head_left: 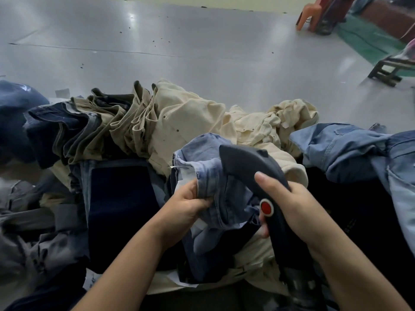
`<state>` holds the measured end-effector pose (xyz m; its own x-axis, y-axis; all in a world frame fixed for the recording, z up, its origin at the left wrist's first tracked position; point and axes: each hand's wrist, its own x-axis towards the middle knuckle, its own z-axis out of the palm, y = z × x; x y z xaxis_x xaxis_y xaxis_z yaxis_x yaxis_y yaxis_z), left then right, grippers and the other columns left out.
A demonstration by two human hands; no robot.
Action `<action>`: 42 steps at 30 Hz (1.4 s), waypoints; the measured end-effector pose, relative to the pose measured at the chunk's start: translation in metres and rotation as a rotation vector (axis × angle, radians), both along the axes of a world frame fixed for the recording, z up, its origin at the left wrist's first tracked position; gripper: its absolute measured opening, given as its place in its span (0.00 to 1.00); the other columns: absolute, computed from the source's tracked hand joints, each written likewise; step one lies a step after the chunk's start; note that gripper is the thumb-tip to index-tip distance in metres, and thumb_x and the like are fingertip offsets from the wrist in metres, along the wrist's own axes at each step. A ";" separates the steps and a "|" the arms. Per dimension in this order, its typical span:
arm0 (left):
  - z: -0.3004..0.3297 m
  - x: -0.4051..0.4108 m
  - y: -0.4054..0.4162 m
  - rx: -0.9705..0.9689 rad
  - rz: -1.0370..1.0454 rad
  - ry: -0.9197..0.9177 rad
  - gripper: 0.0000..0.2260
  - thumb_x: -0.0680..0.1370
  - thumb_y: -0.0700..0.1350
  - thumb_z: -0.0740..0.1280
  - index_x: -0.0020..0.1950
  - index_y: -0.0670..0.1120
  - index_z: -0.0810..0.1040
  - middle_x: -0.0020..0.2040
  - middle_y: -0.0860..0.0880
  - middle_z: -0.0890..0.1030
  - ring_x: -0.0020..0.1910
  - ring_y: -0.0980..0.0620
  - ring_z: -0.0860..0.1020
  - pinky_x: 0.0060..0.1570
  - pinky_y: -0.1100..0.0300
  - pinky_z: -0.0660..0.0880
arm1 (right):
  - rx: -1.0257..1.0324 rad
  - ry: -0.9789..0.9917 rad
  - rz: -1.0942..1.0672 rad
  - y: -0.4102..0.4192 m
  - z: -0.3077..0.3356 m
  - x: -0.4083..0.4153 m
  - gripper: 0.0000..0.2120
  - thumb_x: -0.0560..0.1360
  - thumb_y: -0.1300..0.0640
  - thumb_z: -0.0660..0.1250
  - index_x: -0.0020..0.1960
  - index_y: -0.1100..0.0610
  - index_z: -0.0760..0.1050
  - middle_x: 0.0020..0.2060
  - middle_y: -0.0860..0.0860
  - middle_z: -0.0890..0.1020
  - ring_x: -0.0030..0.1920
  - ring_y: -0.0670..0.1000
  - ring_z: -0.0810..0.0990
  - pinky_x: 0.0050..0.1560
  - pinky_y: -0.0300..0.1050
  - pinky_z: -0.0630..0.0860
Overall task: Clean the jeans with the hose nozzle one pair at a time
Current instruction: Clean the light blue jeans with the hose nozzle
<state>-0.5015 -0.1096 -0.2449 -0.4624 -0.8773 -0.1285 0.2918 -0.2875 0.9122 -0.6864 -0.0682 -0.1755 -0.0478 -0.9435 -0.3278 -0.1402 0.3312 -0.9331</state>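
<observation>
Large grey work surface fills upper half of view, smooth, glossy, with pale glare patches from overhead light; thin seam line runs across left part; small dark specks scattered over it. Pale yellowish wall strip along top edge. Far right corner: orange plastic chair beside dark furniture legs, on green floor covering. Low dark wooden stool at right edge, partly cut off by frame. Lighting dim, cool, diffuse
</observation>
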 end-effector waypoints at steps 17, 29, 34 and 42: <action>0.067 -0.051 -0.119 -0.281 -0.106 -0.532 0.14 0.76 0.39 0.61 0.59 0.36 0.77 0.51 0.39 0.80 0.50 0.44 0.78 0.46 0.57 0.78 | -0.197 -0.203 -0.364 0.005 0.000 -0.033 0.25 0.62 0.38 0.70 0.38 0.62 0.75 0.26 0.57 0.76 0.22 0.54 0.76 0.21 0.43 0.73; -0.079 -0.056 -0.091 -0.517 -0.014 -0.958 0.16 0.71 0.39 0.60 0.52 0.45 0.84 0.52 0.47 0.83 0.54 0.48 0.79 0.55 0.58 0.73 | -0.222 -0.066 -0.248 -0.012 -0.035 -0.035 0.08 0.69 0.61 0.75 0.38 0.58 0.76 0.23 0.53 0.78 0.23 0.51 0.78 0.25 0.41 0.74; -0.127 -0.002 -0.052 -0.626 0.188 -1.368 0.32 0.68 0.55 0.71 0.70 0.47 0.69 0.70 0.46 0.67 0.67 0.44 0.67 0.62 0.48 0.68 | -0.202 -0.086 -0.169 -0.006 -0.043 -0.031 0.07 0.72 0.63 0.72 0.40 0.61 0.74 0.25 0.53 0.79 0.25 0.52 0.80 0.29 0.39 0.76; -0.119 -0.028 -0.101 -0.583 0.041 -1.510 0.18 0.77 0.42 0.62 0.67 0.48 0.71 0.68 0.43 0.72 0.67 0.43 0.69 0.65 0.49 0.66 | -0.197 -0.095 -0.143 -0.005 -0.047 -0.027 0.10 0.65 0.58 0.73 0.38 0.60 0.73 0.24 0.53 0.77 0.24 0.52 0.77 0.28 0.41 0.75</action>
<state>-0.5291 -0.2106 -0.3641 -0.2062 -0.9750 -0.0829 -0.9270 0.1674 0.3357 -0.7131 -0.0737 -0.2221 -0.1634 -0.9754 -0.1481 -0.0133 0.1523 -0.9882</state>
